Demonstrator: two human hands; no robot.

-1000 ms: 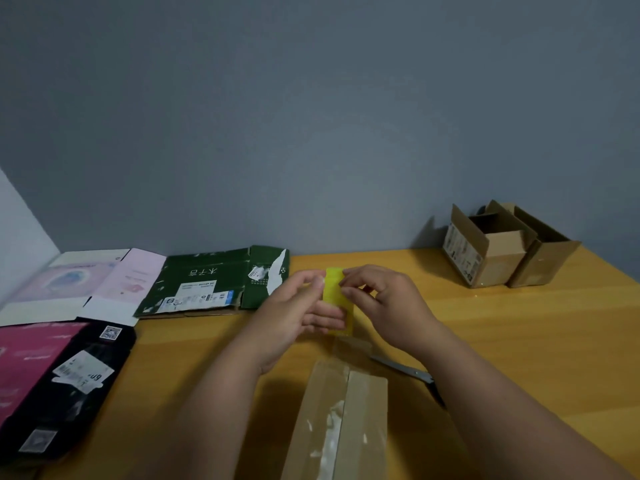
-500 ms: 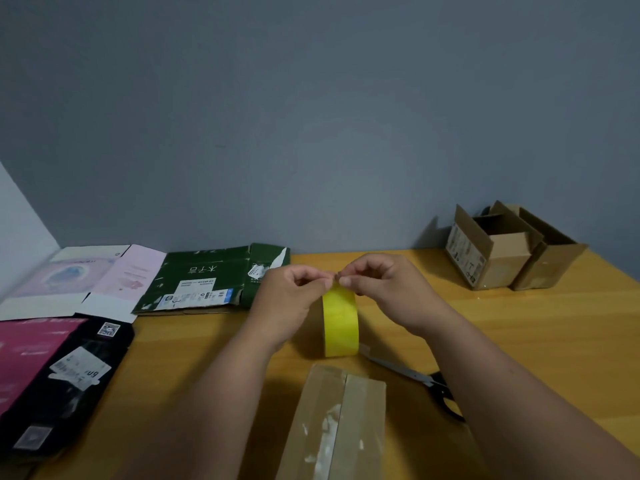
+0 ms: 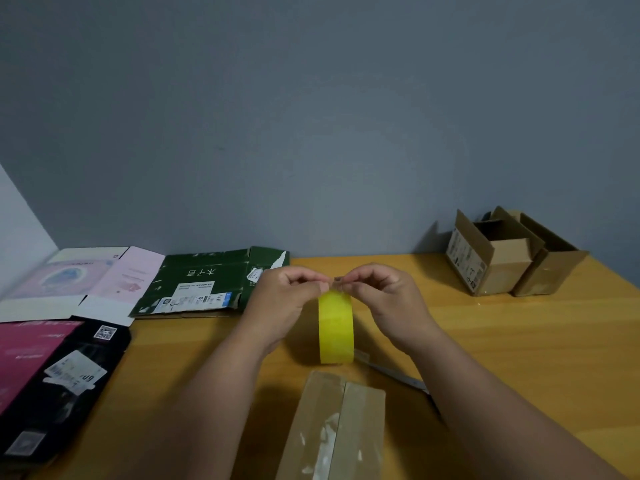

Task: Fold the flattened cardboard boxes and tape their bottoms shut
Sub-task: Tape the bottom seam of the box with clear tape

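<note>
On the wooden tabletop, flattened boxes lie along the left edge and two folded boxes stand at the far right corner. A brown box, flaps closed, waits at the near edge. Just behind it the yellow tape roll stands on edge. The left hand and right hand both pinch its top, apparently picking for the loose end. Next, probably: peel a strip toward the seam.
</note>
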